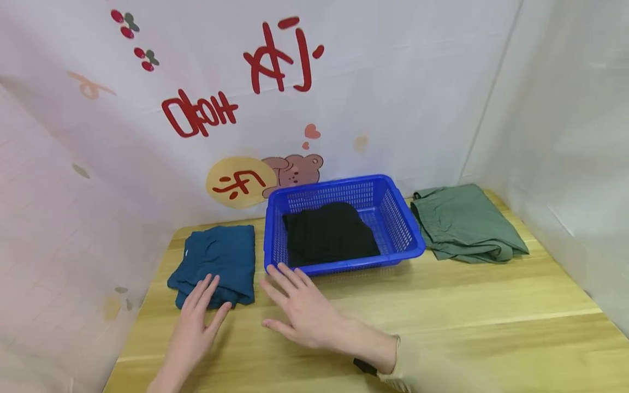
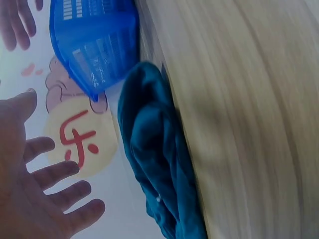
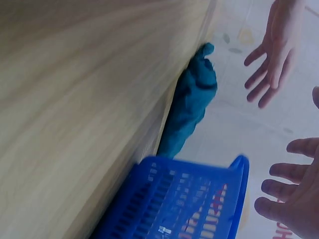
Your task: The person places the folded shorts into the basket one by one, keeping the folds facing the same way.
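Observation:
A folded teal-blue garment with a gathered waistband lies on the left of the table. My left hand hovers by its near edge, fingers spread and holding nothing; the left wrist view shows a gap between that hand and the garment. Near the front-left corner of a blue plastic basket is my right hand, fingers spread, nothing in it. In the right wrist view this hand stands apart from the basket. Inside the basket lies a folded black garment.
A folded grey-green garment lies right of the basket, close to the table's back edge. The wooden table extends toward me. White printed cloth hangs behind and along both sides.

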Motion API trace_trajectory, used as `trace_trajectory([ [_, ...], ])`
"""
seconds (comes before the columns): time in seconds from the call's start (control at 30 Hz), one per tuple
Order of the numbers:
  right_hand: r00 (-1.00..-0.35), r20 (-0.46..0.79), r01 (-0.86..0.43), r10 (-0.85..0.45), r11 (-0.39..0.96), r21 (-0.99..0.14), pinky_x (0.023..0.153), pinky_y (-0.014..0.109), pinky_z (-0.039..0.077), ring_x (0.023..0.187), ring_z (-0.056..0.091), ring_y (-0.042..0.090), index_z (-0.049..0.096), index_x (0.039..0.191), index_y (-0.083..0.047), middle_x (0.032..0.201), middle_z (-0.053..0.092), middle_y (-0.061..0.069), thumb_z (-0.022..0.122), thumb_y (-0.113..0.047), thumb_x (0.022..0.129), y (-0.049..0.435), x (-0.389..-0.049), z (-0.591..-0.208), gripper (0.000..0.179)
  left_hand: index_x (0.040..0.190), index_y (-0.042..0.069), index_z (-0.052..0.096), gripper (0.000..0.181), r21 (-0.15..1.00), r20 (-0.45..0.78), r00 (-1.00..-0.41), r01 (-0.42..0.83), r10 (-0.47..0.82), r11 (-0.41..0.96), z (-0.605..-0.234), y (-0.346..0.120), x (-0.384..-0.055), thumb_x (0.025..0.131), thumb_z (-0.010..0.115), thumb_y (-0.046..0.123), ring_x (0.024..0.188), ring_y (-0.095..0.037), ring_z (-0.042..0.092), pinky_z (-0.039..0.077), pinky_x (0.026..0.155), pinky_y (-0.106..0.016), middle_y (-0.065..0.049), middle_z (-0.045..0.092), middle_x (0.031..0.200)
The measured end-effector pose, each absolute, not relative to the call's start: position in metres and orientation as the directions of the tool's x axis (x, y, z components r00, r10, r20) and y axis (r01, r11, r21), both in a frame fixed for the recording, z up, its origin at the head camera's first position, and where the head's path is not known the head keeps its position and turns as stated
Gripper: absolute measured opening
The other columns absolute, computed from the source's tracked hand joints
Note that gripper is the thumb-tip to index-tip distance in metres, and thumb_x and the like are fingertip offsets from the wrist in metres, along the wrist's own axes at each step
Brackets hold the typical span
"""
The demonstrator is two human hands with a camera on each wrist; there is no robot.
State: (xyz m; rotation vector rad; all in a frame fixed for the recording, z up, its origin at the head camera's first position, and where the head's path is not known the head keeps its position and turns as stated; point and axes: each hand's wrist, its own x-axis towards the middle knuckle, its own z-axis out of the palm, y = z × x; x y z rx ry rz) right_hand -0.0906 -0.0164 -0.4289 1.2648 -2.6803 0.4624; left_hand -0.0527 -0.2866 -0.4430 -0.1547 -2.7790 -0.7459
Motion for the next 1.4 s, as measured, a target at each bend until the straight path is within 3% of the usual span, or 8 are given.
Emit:
trace_trajectory([
  [0.27,-0.559,0.247,-0.829,-0.791,0.539,-0.149,0.127,0.047,0.041,0.163,0.031,0.031,0.035,0.166,-0.018,0.175,0.029,0.01,0.037,-0.059,0.11,-0.042,-0.079,-0.439,0.069,0.156,-0.002,0.046,0.063,0.534,0.194,-0.981,0.092,-0.016,0.841,-0.446,-0.312,-0.057,0.106,0.064,0.031,0.145,-0.062,0.037,0.037,0.108,-0.079,-0.035,0.039,0.162],
  [0.47,-0.547,0.213,-0.837,-0.81,0.52,-0.171,0.125,0.043,0.044,0.161,0.035,0.031,0.035,0.165,-0.018,0.174,0.033,0.012,0.036,-0.059,0.11,-0.066,-0.085,-0.447,0.069,0.157,-0.003,0.042,0.064,0.538,0.157,-0.986,0.04,-0.053,0.842,-0.449,-0.334,-0.068,0.107,0.062,0.031,0.144,-0.065,0.036,0.036,0.107,-0.08,-0.039,0.036,0.162],
  [0.73,-0.649,0.107,-0.737,-0.754,0.588,-0.333,0.121,0.044,0.049,0.16,0.036,0.031,0.037,0.165,-0.018,0.173,0.033,0.012,0.043,-0.057,0.109,-0.089,-0.105,-0.459,0.068,0.161,-0.004,0.034,0.069,0.539,0.078,-0.992,-0.044,-0.102,0.841,-0.448,-0.356,-0.077,0.111,0.053,0.038,0.145,-0.064,0.036,0.037,0.111,-0.077,-0.039,0.031,0.164],
  [0.97,-0.716,0.096,-0.674,-0.692,0.649,-0.352,0.114,0.045,0.055,0.158,0.04,0.033,0.039,0.164,-0.018,0.172,0.036,0.013,0.05,-0.056,0.108,-0.1,-0.119,-0.468,0.068,0.163,-0.002,0.032,0.07,0.538,0.051,-0.993,-0.062,-0.106,0.841,-0.445,-0.364,-0.088,0.111,0.05,0.042,0.147,-0.063,0.033,0.034,0.113,-0.077,-0.039,0.031,0.164],
  [1.1,-0.74,0.078,-0.644,-0.668,0.671,-0.368,0.119,0.043,0.051,0.157,0.041,0.034,0.04,0.163,-0.016,0.171,0.036,0.015,0.049,-0.053,0.108,-0.111,-0.129,-0.468,0.067,0.163,-0.002,0.031,0.071,0.527,0.029,-0.991,-0.096,-0.131,0.844,-0.44,-0.371,-0.1,0.111,0.048,0.044,0.149,-0.063,0.029,0.03,0.116,-0.078,-0.04,0.028,0.165],
  [1.3,-0.781,-0.036,-0.535,-0.624,0.697,-0.477,0.126,0.044,0.043,0.161,0.034,0.036,0.039,0.164,-0.018,0.174,0.031,0.013,0.048,-0.05,0.11,-0.121,-0.138,-0.468,0.063,0.166,-0.002,0.019,0.079,0.482,-0.128,-0.98,-0.195,-0.151,0.855,-0.449,-0.377,-0.124,0.112,0.043,0.05,0.154,-0.065,0.014,0.02,0.124,-0.077,-0.041,0.007,0.17],
  [1.4,-0.778,-0.086,-0.514,-0.623,0.709,-0.483,0.128,0.043,0.041,0.161,0.034,0.036,0.039,0.164,-0.018,0.174,0.03,0.012,0.047,-0.048,0.11,-0.123,-0.136,-0.474,0.062,0.166,-0.005,0.017,0.078,0.462,-0.182,-0.969,-0.237,-0.17,0.855,-0.461,-0.381,-0.127,0.112,0.044,0.045,0.155,-0.064,0.012,0.019,0.126,-0.074,-0.043,0.005,0.169],
])
